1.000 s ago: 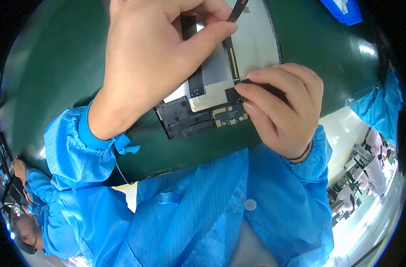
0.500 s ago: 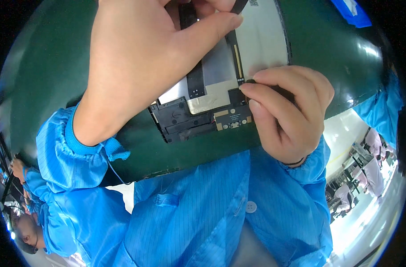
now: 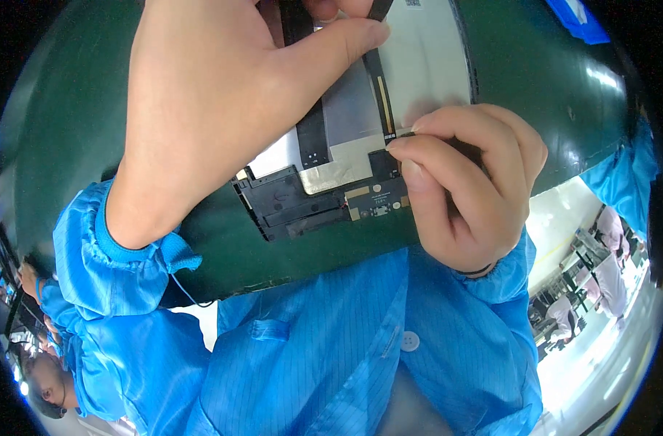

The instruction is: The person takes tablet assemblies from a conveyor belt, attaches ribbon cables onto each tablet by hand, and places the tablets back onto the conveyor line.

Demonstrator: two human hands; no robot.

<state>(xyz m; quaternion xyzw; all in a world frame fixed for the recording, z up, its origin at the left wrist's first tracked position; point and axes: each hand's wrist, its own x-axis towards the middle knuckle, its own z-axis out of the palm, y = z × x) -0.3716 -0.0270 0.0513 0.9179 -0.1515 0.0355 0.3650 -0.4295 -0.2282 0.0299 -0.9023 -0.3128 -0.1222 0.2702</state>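
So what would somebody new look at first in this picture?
Probably the big left hand at upper left, its thumb against a black strip. Next, the right hand, fingertips at the opened flat device in the middle. Then the bright blue coat filling the bottom.

Blue pinstriped smock (image 3: pixel 302 356), round white button (image 3: pixel 410 341), ribbed cuff (image 3: pixel 122 249), perhaps a dark wristband (image 3: pixel 480 272).

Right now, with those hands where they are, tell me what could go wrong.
The black ribbon, pinched by the left hand, might crease or tear if pulled too hard. The right hand, its fingertips close to the ribbon's lower end, could slip and knock the small circuit board just below.
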